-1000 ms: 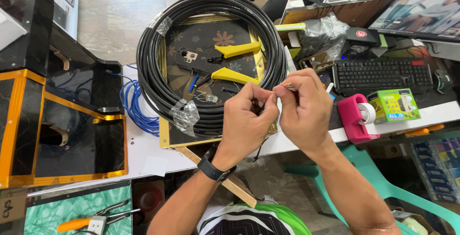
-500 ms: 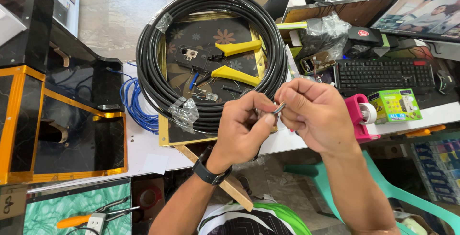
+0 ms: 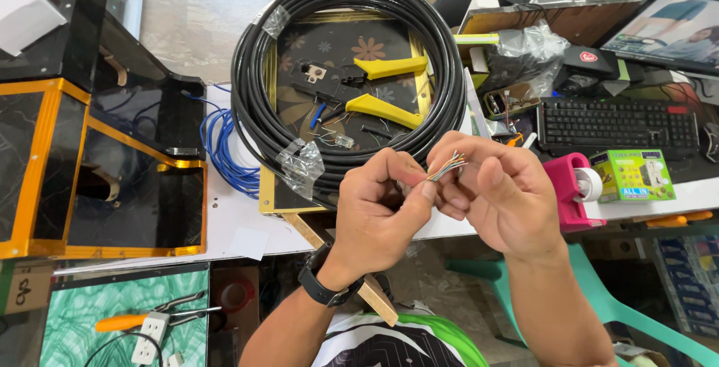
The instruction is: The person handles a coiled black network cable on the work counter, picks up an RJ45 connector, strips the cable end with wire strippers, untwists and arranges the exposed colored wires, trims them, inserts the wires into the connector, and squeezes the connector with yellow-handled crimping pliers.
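I see both hands raised just above the near edge of the white surface point(image 3: 240, 225); the left hand point(image 3: 378, 213) has its fingers pinched together on a bundle of thin coloured wires point(image 3: 447, 165), thumb tip pressing at their base; the right hand point(image 3: 498, 198) curls its fingers around the same bundle from the other side, wire tips fanning out between forefinger and thumb; the two hands touch at the fingertips. A black wristwatch point(image 3: 323, 286) sits on the left wrist. Behind the hands lies a large coil of black cable point(image 3: 258, 116) on a dark floral tray point(image 3: 337, 45); a yellow-handled crimping tool point(image 3: 378, 86) lies inside the coil; a loose clear connector point(image 3: 343, 141) lies near it. Blue cable point(image 3: 221, 146) is bunched left of the coil; a black keyboard point(image 3: 614, 123), pink tape dispenser point(image 3: 569, 187) and green box point(image 3: 631, 174) sit right.
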### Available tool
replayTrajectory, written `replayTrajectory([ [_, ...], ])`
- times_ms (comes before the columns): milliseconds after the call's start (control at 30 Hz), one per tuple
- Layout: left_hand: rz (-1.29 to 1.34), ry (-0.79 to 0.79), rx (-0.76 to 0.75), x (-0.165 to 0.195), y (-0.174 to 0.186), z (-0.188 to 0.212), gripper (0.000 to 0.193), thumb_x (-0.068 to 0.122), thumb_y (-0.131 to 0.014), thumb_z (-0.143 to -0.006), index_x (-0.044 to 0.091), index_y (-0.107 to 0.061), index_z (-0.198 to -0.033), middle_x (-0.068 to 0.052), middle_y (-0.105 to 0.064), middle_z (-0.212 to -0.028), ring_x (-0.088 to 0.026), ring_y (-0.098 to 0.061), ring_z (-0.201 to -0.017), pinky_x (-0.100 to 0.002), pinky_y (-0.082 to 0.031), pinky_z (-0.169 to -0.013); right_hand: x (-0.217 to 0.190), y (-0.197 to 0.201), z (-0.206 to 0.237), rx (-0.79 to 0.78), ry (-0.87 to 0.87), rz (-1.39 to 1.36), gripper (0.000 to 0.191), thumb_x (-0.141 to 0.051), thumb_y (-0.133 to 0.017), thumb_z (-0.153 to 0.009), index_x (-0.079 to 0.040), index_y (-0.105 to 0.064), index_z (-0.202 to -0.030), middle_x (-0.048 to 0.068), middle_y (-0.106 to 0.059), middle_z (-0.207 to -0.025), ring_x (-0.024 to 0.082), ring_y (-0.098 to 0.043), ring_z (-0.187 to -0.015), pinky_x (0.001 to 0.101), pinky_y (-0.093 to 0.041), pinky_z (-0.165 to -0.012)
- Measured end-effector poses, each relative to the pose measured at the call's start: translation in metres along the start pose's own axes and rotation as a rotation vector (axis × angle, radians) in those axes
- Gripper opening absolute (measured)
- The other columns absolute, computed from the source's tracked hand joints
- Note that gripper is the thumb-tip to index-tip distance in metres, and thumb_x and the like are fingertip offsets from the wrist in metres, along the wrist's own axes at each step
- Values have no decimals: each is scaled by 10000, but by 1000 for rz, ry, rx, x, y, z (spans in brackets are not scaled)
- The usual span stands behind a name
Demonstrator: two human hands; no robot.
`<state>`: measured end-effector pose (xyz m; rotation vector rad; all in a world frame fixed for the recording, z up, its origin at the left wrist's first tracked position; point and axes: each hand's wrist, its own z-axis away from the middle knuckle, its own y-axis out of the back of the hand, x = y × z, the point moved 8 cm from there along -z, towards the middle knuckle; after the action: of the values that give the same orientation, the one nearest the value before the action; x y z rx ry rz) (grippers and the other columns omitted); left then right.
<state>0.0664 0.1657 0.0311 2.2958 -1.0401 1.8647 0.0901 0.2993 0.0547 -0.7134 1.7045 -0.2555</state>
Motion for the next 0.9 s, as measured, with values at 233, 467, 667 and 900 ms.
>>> replayTrajectory([
  [233,-56,-4,3,-3,0,-3,90,5,-673,-983,7,-585,-965,-11,-635,-904,-1,-503,-695,-192,-392,-566,-1,5,-1,-14,-38,92,291,145,-502,-920,153,-608,-1190,165,-568,-1128,170,-526,-822,300,-418,-673],
  [467,-45,21,22,-10,0,-6,67,20,-661,-985,8,-596,-972,-1,-632,-912,0,-489,-709,-191,-393,-581,-4,11,-1,17,-55,136,236,128,-527,-955,145,-635,-1164,136,-577,-1055,155,-503,-773,293,-401,-658],
  [667,-44,20,23,-12,0,-7,62,18,-660,-988,2,-601,-979,4,-629,-910,1,-488,-713,-194,-395,-586,-4,13,-2,43,-70,139,211,118,-528,-957,146,-644,-1132,132,-575,-1025,153,-491,-751,294,-391,-640],
  [900,-33,23,26,-13,0,-8,67,19,-662,-989,5,-598,-976,13,-628,-908,7,-497,-718,-192,-399,-589,-6,12,-4,51,-69,167,206,120,-532,-944,150,-650,-1110,129,-580,-990,153,-487,-728,291,-379,-617],
])
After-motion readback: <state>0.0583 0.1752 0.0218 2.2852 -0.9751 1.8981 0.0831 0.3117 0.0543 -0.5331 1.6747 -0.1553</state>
